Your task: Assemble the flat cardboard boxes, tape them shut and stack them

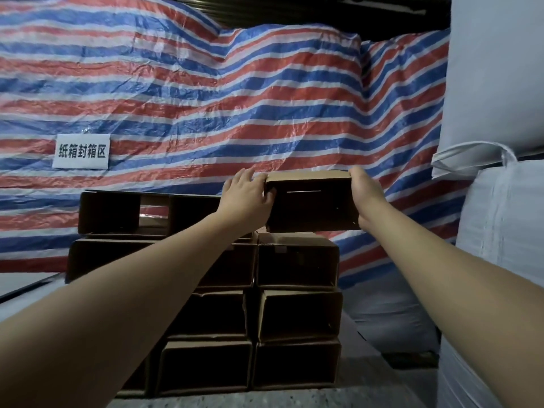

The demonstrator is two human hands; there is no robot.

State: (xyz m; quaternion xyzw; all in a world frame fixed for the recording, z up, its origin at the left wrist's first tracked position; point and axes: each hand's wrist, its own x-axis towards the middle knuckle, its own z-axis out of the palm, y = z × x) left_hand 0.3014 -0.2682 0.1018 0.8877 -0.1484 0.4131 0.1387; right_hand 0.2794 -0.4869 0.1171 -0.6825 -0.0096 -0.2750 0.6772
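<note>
A closed brown cardboard box (310,204) is held between both hands, just above the right column of a stack of boxes (297,310). My left hand (248,195) grips its left end, thumb on the front face and fingers over the top edge. My right hand (365,195) grips its right end with fingers behind it. The box's bottom edge sits right at the top of the box below; whether they touch is unclear. Two more boxes (123,213) lie on the stack's top row to the left.
A red, white and blue striped tarp (206,98) hangs behind the stack, bearing a white sign (81,151). Large white woven bags (500,231) stand at the right. The stack rests on a speckled concrete floor (323,399).
</note>
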